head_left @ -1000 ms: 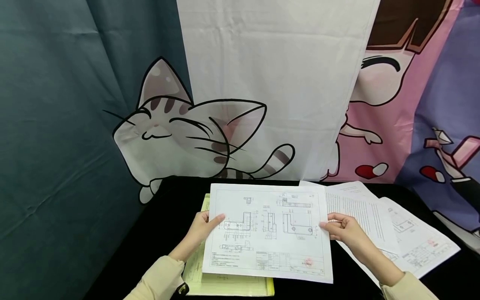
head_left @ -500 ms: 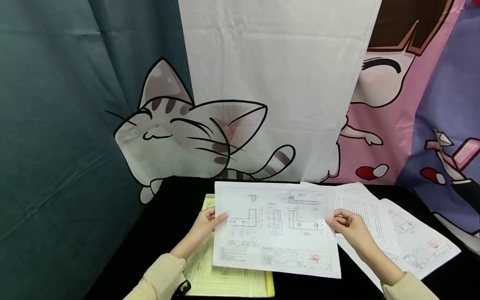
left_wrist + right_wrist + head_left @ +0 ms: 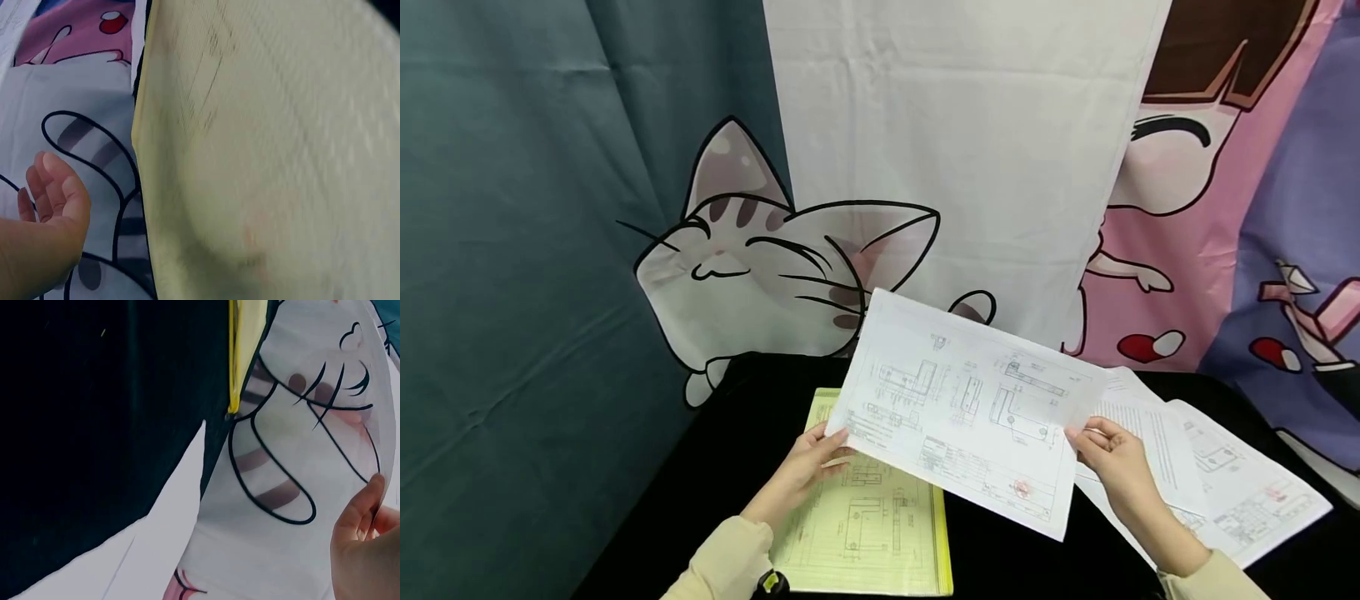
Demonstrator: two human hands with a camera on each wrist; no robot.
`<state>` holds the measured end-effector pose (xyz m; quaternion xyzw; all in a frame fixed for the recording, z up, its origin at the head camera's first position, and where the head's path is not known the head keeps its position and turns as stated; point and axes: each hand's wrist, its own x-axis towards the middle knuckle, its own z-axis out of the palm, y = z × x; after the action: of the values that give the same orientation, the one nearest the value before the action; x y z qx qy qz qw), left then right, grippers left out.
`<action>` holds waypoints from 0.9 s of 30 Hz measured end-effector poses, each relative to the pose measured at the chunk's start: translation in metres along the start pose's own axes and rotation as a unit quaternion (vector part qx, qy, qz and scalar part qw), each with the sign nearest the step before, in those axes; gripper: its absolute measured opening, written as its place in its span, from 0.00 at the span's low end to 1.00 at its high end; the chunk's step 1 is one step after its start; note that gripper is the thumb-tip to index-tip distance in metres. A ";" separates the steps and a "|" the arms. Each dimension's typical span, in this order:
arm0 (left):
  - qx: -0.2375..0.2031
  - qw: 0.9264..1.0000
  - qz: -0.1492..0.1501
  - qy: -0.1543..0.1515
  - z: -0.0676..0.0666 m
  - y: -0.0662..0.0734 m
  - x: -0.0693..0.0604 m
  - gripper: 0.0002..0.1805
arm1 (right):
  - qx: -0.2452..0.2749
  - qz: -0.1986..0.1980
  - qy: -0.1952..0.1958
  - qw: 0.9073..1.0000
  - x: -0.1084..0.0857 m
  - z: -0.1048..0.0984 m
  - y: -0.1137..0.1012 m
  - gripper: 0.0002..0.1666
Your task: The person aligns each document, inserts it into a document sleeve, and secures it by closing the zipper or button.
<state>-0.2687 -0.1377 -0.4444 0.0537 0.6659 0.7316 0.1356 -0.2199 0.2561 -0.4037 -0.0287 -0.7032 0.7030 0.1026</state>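
Note:
A white sheet with technical drawings (image 3: pixel 970 417) is held up tilted, its right side lower, in the head view. My right hand (image 3: pixel 1116 458) pinches its right edge between thumb and fingers. My left hand (image 3: pixel 805 467) is by the sheet's lower left corner, over the yellow folder. In the left wrist view that hand (image 3: pixel 53 219) has its fingers loosely bent with nothing between them. The yellow transparent folder (image 3: pixel 880 571) lies below on the black cloth, a drawing showing through its cover. The right hand (image 3: pixel 365 537) appears at the right wrist view's right edge.
Several loose printed sheets (image 3: pixel 1262 500) lie overlapped at the right on the black tablecloth (image 3: pixel 715 475). Behind the table hangs a curtain (image 3: pixel 985 167) printed with a cat and other cartoon figures.
The sheet has swung from nearly level to a tilt, its left side rising and its right side dropping. My left hand has let go of its left edge; the right hand keeps its pinch.

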 end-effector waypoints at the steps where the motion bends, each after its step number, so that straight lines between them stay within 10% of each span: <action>1: -0.008 1.000 0.001 -0.004 0.002 -0.001 0.000 0.23 | 0.020 0.005 0.000 1.000 -0.001 0.002 0.000 0.08; 11: -0.109 0.992 0.051 -0.044 0.059 0.000 0.004 0.14 | 0.100 0.034 0.025 0.994 -0.012 0.024 0.007 0.13; 21: -0.281 0.954 0.025 0.099 0.117 0.006 0.009 0.13 | 0.107 0.049 0.045 0.992 -0.015 0.037 0.008 0.11; 27: -0.205 0.967 0.038 0.144 0.135 0.004 0.009 0.18 | 0.111 0.056 0.052 0.991 -0.015 0.041 0.008 0.11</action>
<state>-0.2426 -0.0066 -0.4264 -0.0562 0.5114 0.8573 0.0185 -0.2139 0.2130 -0.4133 -0.0932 -0.6121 0.7786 0.1020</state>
